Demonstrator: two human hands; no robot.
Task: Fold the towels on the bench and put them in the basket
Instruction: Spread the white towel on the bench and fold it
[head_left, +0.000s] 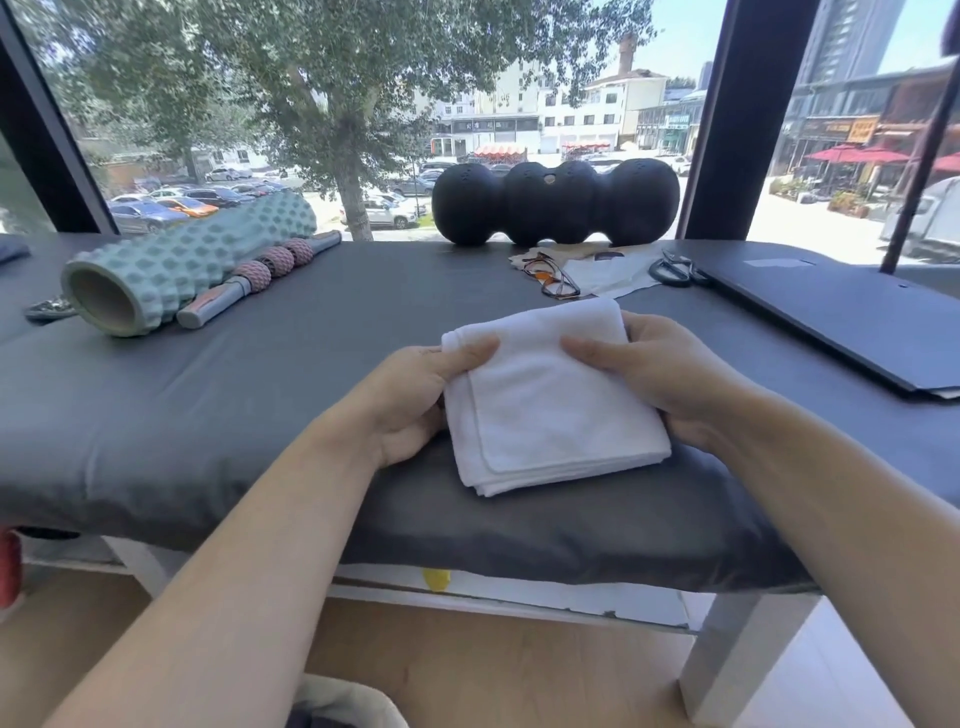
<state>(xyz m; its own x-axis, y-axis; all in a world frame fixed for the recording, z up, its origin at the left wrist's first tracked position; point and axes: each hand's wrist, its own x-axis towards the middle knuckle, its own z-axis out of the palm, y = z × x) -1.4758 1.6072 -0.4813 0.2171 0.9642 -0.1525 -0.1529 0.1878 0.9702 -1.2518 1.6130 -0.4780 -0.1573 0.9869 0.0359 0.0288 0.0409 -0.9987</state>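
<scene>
A white towel (545, 410), folded into a thick square, is held above the front part of the grey padded bench (234, 405). My left hand (415, 400) grips its left edge, thumb on top and fingers underneath. My right hand (660, 374) grips its right edge the same way, thumb lying across the top. A pale fabric rim at the bottom edge of the view (348, 696) may be the basket; I cannot tell.
On the bench's far side lie a teal foam roller (176, 270), a pink-beaded massage stick (260, 278), a black lumpy roller (556, 208), glasses (550, 273), scissors (672, 270) and a black folder (841, 317). A window stands behind. Wooden floor below.
</scene>
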